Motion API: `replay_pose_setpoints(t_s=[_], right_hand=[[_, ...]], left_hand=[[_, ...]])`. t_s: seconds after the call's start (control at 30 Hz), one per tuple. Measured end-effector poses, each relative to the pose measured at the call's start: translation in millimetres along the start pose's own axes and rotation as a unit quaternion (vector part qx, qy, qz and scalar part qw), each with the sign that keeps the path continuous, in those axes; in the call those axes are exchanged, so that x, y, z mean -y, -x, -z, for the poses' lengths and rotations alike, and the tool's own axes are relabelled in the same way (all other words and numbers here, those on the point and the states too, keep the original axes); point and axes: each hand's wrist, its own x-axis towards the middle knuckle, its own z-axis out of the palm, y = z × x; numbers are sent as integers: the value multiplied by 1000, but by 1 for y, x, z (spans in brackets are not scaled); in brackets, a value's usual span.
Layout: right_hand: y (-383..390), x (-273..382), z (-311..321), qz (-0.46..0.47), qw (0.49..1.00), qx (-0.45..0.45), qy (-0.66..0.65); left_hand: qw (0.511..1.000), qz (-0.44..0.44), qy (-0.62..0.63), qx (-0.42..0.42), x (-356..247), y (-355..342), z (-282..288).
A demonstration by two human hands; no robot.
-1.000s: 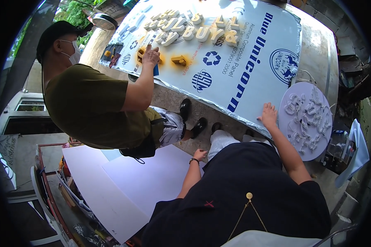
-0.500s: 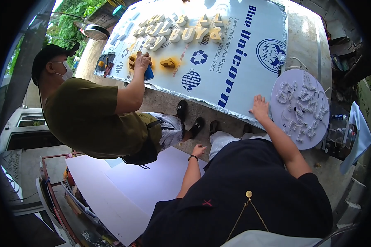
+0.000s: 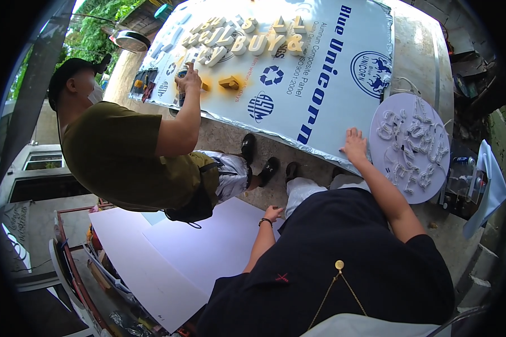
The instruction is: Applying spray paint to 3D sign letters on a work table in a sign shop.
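My right hand (image 3: 354, 146) rests open on the near edge of the foil-edged printed panel (image 3: 343, 95), just left of a pale round board (image 3: 407, 180) carrying thin white cut shapes. My left hand (image 3: 272, 212) hangs low beside my white legwear, fingers curled; what is in it, if anything, is too small to make out. A co-worker's hand (image 3: 190, 76) grips a spray can (image 3: 181, 90) over the panel. Nearby stand white three-dimensional letters (image 3: 239, 45) and a yellow-sprayed piece (image 3: 229, 82) amid yellow overspray.
The co-worker (image 3: 112, 151) stands close at my left, in olive shirt and mask. Large white sheets (image 3: 140, 258) lie behind us on a red metal frame. A pan-like round object (image 3: 130, 40) is beyond the panel; dark clutter (image 3: 464, 174) sits at far right.
The panel shifted in view as my head moved. The co-worker's hand has moved slightly left, lifting the spray can more upright. My right hand stays on the edge; my left changed finger curl slightly.
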Motion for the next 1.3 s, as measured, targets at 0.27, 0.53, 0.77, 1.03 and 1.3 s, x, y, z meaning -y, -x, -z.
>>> replay_pose_setpoints(t_s=[0.27,0.53,0.77,1.03,1.3], right_hand=[[-1,0,0,-7,1000,2,9],[-2,0,-4,-4,1000,-11,10],[-2,-2,-5,-13,1000,-4,17],[-4,-1,0,-10,1000,18,3],[-8,1,5,-22,998,67,0]], left_hand=[[1000,8,22,17,1,-5,-1],[996,-81,37,0,-26,-8,5],[996,-77,33,9,-32,-13,6],[997,-70,21,5,-23,-18,6],[999,-37,27,11,-27,-14,12]])
